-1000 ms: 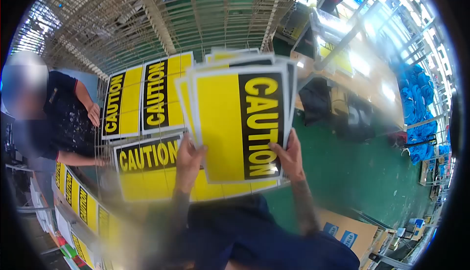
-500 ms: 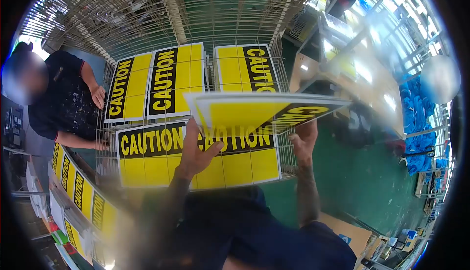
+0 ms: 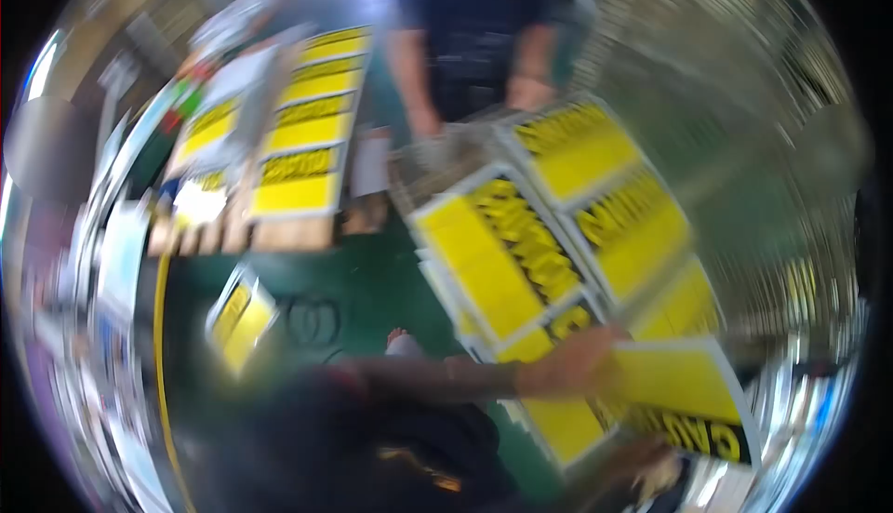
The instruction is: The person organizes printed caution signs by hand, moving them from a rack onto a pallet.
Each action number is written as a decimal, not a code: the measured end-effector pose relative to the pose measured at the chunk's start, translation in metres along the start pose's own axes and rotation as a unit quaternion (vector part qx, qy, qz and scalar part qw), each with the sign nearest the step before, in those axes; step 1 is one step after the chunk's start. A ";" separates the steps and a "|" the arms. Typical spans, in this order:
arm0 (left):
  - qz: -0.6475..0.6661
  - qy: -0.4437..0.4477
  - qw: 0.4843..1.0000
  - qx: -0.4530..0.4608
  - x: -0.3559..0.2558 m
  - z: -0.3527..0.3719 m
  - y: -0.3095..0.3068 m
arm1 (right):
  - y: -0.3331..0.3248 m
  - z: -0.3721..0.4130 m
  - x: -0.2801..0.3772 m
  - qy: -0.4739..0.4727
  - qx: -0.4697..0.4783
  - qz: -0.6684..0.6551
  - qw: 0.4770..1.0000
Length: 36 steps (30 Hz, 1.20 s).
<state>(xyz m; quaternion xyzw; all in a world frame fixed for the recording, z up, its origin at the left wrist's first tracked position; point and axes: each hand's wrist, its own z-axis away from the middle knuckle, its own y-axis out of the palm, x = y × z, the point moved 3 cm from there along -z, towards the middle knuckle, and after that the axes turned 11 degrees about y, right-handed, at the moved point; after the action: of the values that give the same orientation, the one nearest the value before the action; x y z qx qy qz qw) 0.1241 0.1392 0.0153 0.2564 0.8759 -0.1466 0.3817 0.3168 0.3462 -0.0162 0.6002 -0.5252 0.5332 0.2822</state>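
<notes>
A yellow and black caution sign [image 3: 686, 378] is between my two hands at the lower right, over the near end of the wire rack. My left hand [image 3: 575, 364] grips its left edge, the fingers blurred by motion. Along the sign's lower edge is my right hand [image 3: 642, 462], closed on it and also smeared. Beneath and beyond them, more caution signs [image 3: 493, 253] lie in rows on the rack, some in stacks.
Across the rack, a person [image 3: 474, 48] in dark clothes has both hands at its edge. A pallet [image 3: 293, 234] to the left carries a row of caution signs [image 3: 302, 132]. Another sign [image 3: 242, 318] is low on the left above the green floor, near a yellow line [image 3: 162, 327].
My view has swung left, bringing the pallet and the other person towards the middle. The held sign now appears lower and further right, still with both my hands.
</notes>
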 end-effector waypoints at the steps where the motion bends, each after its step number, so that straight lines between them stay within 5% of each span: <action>1: -0.021 -0.061 0.997 -0.037 -0.016 0.013 -0.028 | 0.021 0.008 0.024 0.006 0.036 -0.018 0.999; 4: -0.007 -0.258 0.956 -0.141 -0.057 0.077 -0.107 | 0.091 0.036 0.067 0.014 0.179 -0.005 0.984; 7: -0.030 -0.212 0.898 -0.384 -0.073 0.216 -0.161 | 0.187 0.094 0.085 -0.102 0.367 -0.023 0.924; 9: 0.061 -0.175 0.845 -0.502 -0.116 0.292 -0.195 | 0.257 0.184 0.118 -0.128 0.525 -0.019 0.841; 12: -0.042 -0.268 0.775 -0.570 -0.152 0.431 -0.222 | 0.325 0.354 0.186 -0.316 0.647 0.057 0.692; 14: -0.091 -0.338 0.726 -0.592 -0.152 0.521 -0.238 | 0.375 0.478 0.184 -0.341 0.747 -0.010 0.571; 21: -0.017 -0.332 0.465 -0.821 -0.126 0.719 -0.328 | 0.469 0.873 0.119 -0.460 0.839 0.011 0.292; 23: 0.001 -0.327 0.433 -0.840 -0.111 0.752 -0.349 | 0.486 0.951 0.100 -0.480 0.844 0.058 0.233; 31: 0.007 -0.334 0.372 -0.866 -0.104 0.827 -0.434 | 0.517 1.092 0.085 -0.489 0.842 0.123 0.191; 34: -0.003 -0.392 0.349 -0.851 -0.103 0.837 -0.442 | 0.520 1.098 0.060 -0.631 0.753 0.048 0.183; 36: 0.002 -0.412 0.344 -0.844 -0.104 0.840 -0.444 | 0.522 1.100 0.041 -0.633 0.749 0.077 0.181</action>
<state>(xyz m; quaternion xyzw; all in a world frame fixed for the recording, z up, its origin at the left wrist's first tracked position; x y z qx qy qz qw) 0.4333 -0.6425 -0.4394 -0.2924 0.2671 0.5837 0.7089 0.2037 -0.8070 -0.3930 0.6170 0.0793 0.1310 -0.7719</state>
